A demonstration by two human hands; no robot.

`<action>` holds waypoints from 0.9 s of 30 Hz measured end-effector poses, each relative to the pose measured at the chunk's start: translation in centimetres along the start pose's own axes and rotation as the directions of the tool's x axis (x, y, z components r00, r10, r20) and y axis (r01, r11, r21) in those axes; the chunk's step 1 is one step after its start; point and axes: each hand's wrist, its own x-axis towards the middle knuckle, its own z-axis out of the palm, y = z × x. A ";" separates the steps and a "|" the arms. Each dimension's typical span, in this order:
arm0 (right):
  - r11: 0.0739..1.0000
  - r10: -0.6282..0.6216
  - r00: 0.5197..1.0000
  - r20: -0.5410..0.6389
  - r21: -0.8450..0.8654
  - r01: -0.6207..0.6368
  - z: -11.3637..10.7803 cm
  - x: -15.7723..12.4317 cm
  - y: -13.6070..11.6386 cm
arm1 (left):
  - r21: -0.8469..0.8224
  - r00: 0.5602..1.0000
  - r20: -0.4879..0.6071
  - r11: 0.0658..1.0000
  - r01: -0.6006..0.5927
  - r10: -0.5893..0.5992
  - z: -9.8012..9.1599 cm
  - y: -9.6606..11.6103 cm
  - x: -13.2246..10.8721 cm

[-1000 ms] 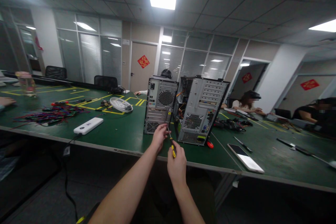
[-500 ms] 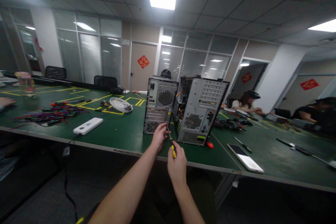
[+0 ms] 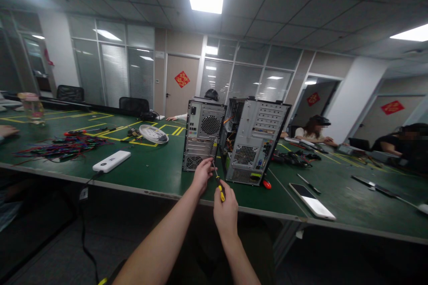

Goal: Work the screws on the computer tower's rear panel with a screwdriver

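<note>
My right hand [image 3: 226, 202] grips a screwdriver [image 3: 221, 190] by its yellow and black handle. The thin shaft slants up and left to my left hand [image 3: 202, 175]. Bent fingers of that hand are pinched close around the tip, by the lower right corner of a computer case [image 3: 203, 131]; whether they hold the shaft or a small part is hidden. This case stands upright with its back panel, vents and ports facing me. Close on its right is a second upright computer case [image 3: 256, 138], its left side uncovered with wires and boards showing inside.
Left on the green table [image 3: 160, 182] lie a white power bank [image 3: 112, 161] with a cable, a heap of thin wires [image 3: 65, 146] and a white round basket [image 3: 154, 134]. A phone [image 3: 312, 200] and a pen-like tool [image 3: 309, 183] lie right. Several people sit around the table.
My hands, the screwdriver and both cases keep almost the same places. Across the table, another person's hand and pale sleeve have shifted slightly left.
</note>
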 end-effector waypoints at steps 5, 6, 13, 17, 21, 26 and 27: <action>1.000 -0.006 1.000 -0.002 0.006 0.006 0.0 0.1 0.0 | -0.022 1.000 0.001 1.000 0.002 -0.002 0.0 -0.1 0.0; 1.000 -0.007 1.000 -0.004 0.004 0.007 0.0 0.1 0.0 | -0.021 1.000 -0.001 1.000 0.003 -0.003 0.0 -0.1 0.0; 1.000 -0.011 1.000 -0.001 -0.012 0.011 -0.2 0.2 -0.2 | 0.013 1.000 -0.003 1.000 -0.008 0.008 0.2 0.1 -0.2; 1.000 -0.018 1.000 -0.013 -0.016 0.017 -0.1 0.3 -0.3 | 0.021 1.000 -0.002 1.000 -0.012 0.012 0.2 0.2 -0.3; 0.999 -0.032 0.999 -0.026 -0.018 0.032 -0.1 0.3 -0.3 | 0.041 1.000 -0.003 0.999 -0.027 0.027 0.2 0.3 -0.3; 1.000 -0.018 1.000 -0.012 -0.025 0.018 0.0 0.3 -0.4 | 0.070 0.999 -0.015 0.997 -0.039 0.041 0.3 0.1 -0.1; 1.000 -0.019 1.000 -0.011 -0.023 0.018 0.0 0.3 -0.4 | 0.078 0.999 -0.017 0.996 -0.046 0.047 0.3 0.0 0.0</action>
